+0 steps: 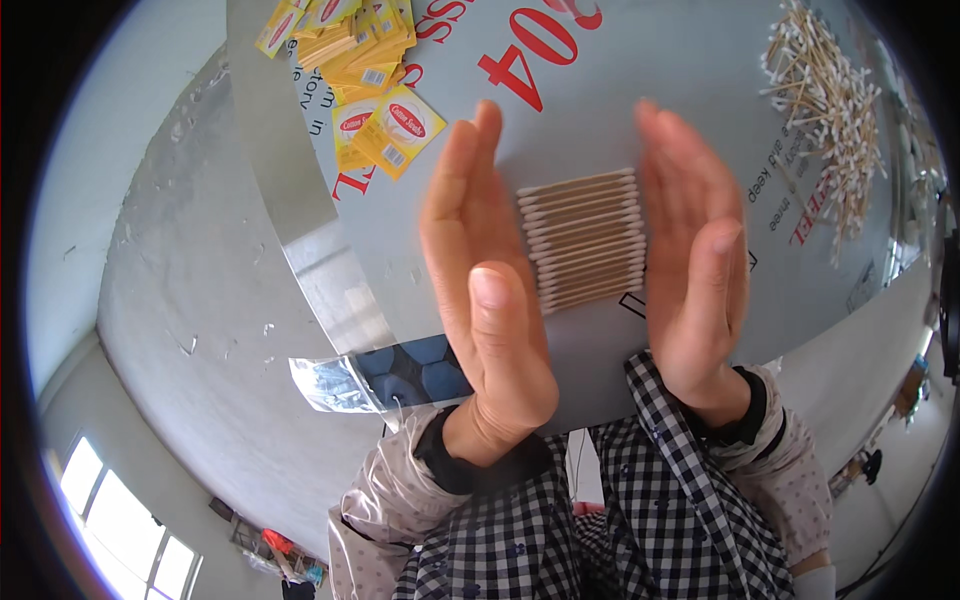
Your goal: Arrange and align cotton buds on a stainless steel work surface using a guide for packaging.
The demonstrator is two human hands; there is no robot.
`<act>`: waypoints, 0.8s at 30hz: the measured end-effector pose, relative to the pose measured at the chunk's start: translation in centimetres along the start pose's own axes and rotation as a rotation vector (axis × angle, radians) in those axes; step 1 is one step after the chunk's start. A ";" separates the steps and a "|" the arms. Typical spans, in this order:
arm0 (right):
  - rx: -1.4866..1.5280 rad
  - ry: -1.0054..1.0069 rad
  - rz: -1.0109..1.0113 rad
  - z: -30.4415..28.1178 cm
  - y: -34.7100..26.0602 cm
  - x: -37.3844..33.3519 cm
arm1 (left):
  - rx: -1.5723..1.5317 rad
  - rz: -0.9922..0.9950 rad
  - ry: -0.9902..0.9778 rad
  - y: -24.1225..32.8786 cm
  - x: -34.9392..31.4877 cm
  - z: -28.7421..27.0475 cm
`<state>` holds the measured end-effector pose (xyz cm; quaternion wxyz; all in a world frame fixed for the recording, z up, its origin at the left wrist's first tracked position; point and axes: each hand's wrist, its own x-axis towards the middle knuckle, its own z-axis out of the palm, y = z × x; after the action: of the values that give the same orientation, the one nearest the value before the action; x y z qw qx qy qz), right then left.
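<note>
Left hand (492, 335) and right hand (698, 285) face each other, fingers (452, 190) extended.

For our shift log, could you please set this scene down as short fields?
Left hand: open, left of the row
Right hand: open, right of the row
Between hands: row of cotton swabs, side by side
Contact: cannot tell
Upper left: yellow packets, piled
Upper right: loose swabs, heaped
Surface: grey sheet, printed
</note>
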<state>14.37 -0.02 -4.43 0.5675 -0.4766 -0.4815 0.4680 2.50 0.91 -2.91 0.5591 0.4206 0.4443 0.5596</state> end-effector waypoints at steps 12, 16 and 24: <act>-0.126 0.059 0.046 -4.1 -2.2 -0.3 | 0.243 0.116 0.106 2.5 -0.3 -5.5; -0.216 0.110 0.126 -6.5 -3.2 -1.5 | 1.122 0.255 -0.353 2.0 -1.8 -6.9; -0.443 -0.157 0.084 -5.2 -3.3 -2.0 | 1.516 0.240 -0.556 0.8 -3.0 -3.4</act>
<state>19.60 -2.84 -1.79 0.3900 -0.5713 -0.5948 0.4096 -0.91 -2.12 -2.88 0.1488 0.8528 0.4991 0.0384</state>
